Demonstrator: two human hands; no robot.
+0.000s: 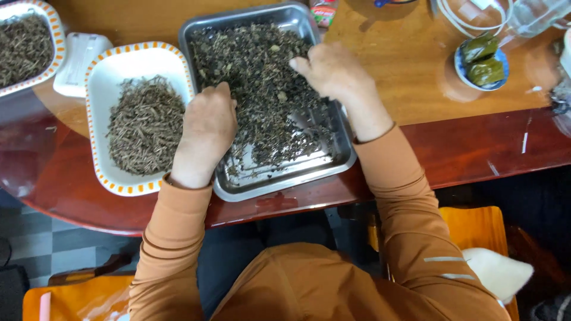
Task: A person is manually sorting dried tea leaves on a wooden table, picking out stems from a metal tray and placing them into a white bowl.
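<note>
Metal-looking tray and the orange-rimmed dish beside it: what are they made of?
Tray: likely stainless steel, brushed and shiny, with bright reflections on its bare floor and rolled rim. Orange-rimmed dish: looks like glazed ceramic or melamine, glossy white with a printed band; cannot tell which. Both hold dried plant bits.

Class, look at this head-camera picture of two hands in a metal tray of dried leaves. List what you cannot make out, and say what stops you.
- Left hand: its fingers curl under the palm, so any grip is hidden.
- Right hand: fingertips are buried in the dried leaves.
- Metal tray: the far rim is cut by the top edge.
- Second patterned dish: cut off at the top-left corner.
- Small blue bowl: the green contents are too small to identify.
</note>
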